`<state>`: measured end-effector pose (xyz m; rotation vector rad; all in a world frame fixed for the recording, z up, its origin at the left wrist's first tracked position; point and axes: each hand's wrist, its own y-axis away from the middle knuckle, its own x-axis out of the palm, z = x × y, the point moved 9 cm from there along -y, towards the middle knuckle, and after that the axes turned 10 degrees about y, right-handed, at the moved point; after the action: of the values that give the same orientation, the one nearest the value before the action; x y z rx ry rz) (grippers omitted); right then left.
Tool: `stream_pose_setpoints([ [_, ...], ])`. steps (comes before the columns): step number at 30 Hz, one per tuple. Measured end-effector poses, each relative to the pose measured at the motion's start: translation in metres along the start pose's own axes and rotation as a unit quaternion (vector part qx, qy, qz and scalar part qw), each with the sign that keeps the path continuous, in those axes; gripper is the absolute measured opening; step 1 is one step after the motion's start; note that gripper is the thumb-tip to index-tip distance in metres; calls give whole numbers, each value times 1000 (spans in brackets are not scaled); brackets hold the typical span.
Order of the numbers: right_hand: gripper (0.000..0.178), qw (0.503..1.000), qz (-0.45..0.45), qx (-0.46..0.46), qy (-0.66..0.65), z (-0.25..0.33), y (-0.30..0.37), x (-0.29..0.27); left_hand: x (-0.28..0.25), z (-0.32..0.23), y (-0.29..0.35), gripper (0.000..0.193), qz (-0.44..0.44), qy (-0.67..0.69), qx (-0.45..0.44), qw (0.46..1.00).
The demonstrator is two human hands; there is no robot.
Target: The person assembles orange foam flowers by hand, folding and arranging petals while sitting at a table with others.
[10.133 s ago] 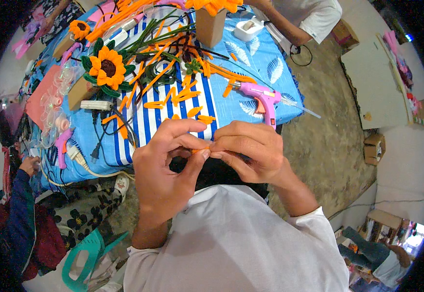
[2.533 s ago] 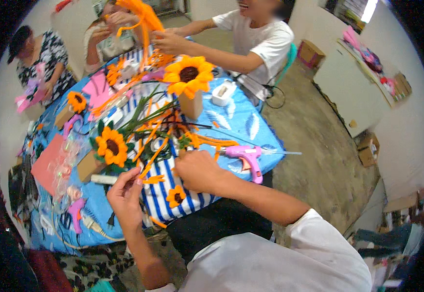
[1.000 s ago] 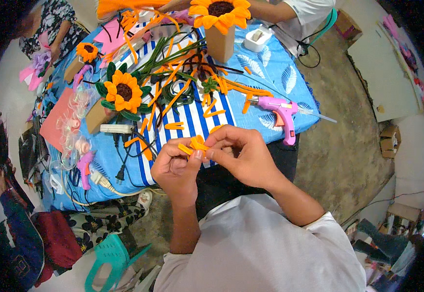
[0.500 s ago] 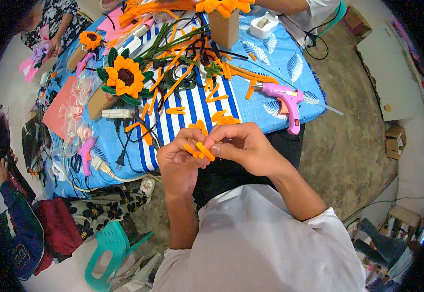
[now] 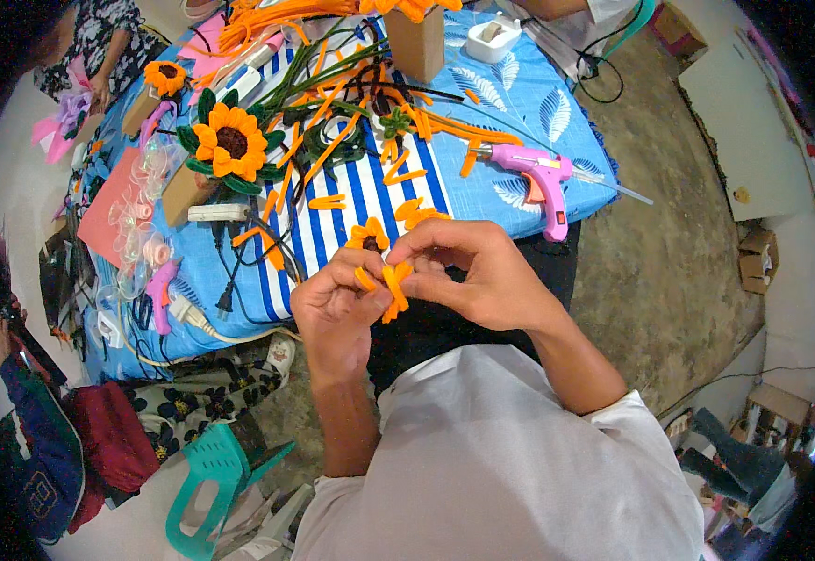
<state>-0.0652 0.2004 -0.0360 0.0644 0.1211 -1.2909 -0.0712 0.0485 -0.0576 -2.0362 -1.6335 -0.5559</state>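
Observation:
My left hand (image 5: 337, 299) and my right hand (image 5: 473, 280) meet just past the table's near edge, fingers pinched. Between them are bent orange pipe cleaners (image 5: 395, 288); two lengths cross at the fingertips, and another short loop shows at my left fingers. Both hands grip this piece, though the fingers hide part of it. Right behind my left fingers is a small orange flower (image 5: 368, 234) with a dark centre; I cannot tell whether it lies on the table. Orange petal-like loops (image 5: 414, 213) lie beyond my right hand.
Pipe-cleaner strips and green stems cover the table (image 5: 506, 210). A pink glue gun (image 5: 540, 178) lies at right, a second glue gun (image 5: 160, 294) at left. A sunflower (image 5: 231, 142), a power strip (image 5: 219, 213) and a tape dispenser (image 5: 493, 39) are there. Other people stand around the table.
The orange pipe cleaners between my fingers have turned, from lying slanted to standing more upright and crossed. The whole view has shifted slightly, with the table things sitting higher and further left.

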Motion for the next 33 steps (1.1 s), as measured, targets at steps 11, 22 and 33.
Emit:
stream_pose_setpoints([
  [11,53,970,-76,-119,198,31,15,8,15,-22,9,19,-23,-176,103,979],
  [22,47,970,-72,-122,199,38,29,16,4,-23,22,18,-58,-104,111,987],
  [33,50,960,-104,-128,226,38,30,16,-12,-7,21,11,-71,29,43,996],
])
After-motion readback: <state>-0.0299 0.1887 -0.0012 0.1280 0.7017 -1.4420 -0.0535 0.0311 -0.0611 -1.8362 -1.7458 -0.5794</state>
